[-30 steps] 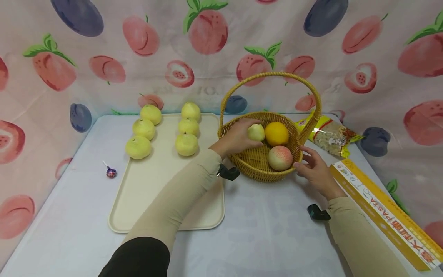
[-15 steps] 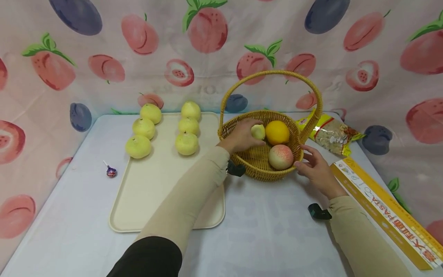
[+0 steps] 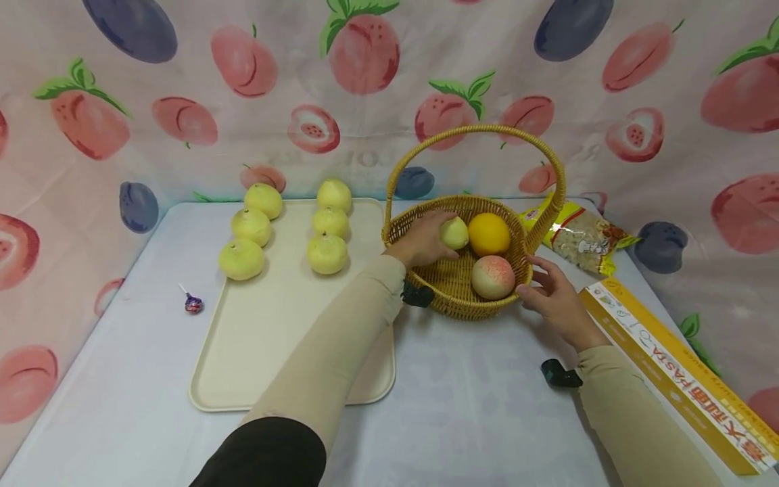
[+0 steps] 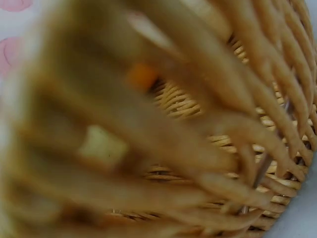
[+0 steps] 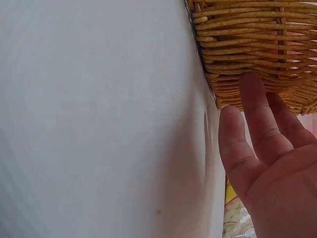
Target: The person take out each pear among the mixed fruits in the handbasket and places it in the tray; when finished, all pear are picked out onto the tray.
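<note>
My left hand (image 3: 422, 238) reaches into the wicker basket (image 3: 447, 306) from the left, its fingers and thumb curled about a round yellow-green fruit (image 3: 454, 233). Right of that fruit lie an orange (image 3: 489, 234) and, nearer, a pink-flushed peach (image 3: 493, 277). On the outside of the basket's right end rests my right hand (image 3: 550, 297); in the right wrist view its extended fingers (image 5: 257, 106) touch the wicker wall. Blurred weave fills most of the left wrist view and hides the left hand there; only a pale patch of fruit (image 4: 103, 145) shows through.
Left of the basket lies a cream tray (image 3: 262, 352), with several yellow-green fruits (image 3: 327, 253) in two rows. A lollipop (image 3: 193, 304) lies left of it. Behind the basket's right side is a yellow snack bag (image 3: 587, 237); a long pasta box (image 3: 681, 372) lies at right.
My left hand has moved slightly right within the basket with the yellow-green fruit, then drawn back a little from it, so more of the fruit shows. My right hand stays on the basket.
</note>
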